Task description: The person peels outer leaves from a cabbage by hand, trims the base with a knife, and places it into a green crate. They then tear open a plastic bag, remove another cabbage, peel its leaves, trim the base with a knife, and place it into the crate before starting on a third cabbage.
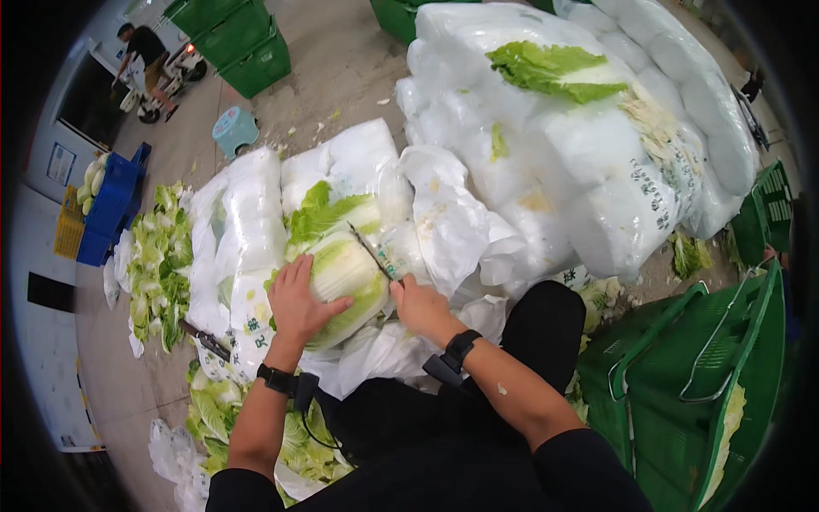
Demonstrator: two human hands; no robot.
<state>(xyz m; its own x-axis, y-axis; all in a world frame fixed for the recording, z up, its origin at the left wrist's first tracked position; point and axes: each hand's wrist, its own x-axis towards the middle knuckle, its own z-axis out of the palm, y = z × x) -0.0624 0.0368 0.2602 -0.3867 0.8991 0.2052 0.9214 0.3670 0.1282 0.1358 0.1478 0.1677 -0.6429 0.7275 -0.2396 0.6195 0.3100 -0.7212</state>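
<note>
A napa cabbage (pixel 345 275), white-ribbed with pale green leaves, lies on white plastic in front of me. My left hand (pixel 299 300) grips its left side, fingers along the top edge and thumb stretched across the ribs. In my right hand (pixel 421 307) is a knife (pixel 368 249), held by its handle. The dark, narrow blade points away from me and to the left, along the cabbage's right edge; whether it cuts in I cannot tell. Just beyond lies a loose green cabbage leaf (pixel 317 215). The handle is mostly hidden in my fist.
Plump white plastic bags (pixel 529 154) are piled ahead and right. A green crate (pixel 682 375) stands beside my right leg. Trimmed leaves (pixel 162 260) heap up on the left. Farther off are a blue stool (pixel 235 130), stacked green crates (pixel 239 47) and a person by a scooter (pixel 175 81).
</note>
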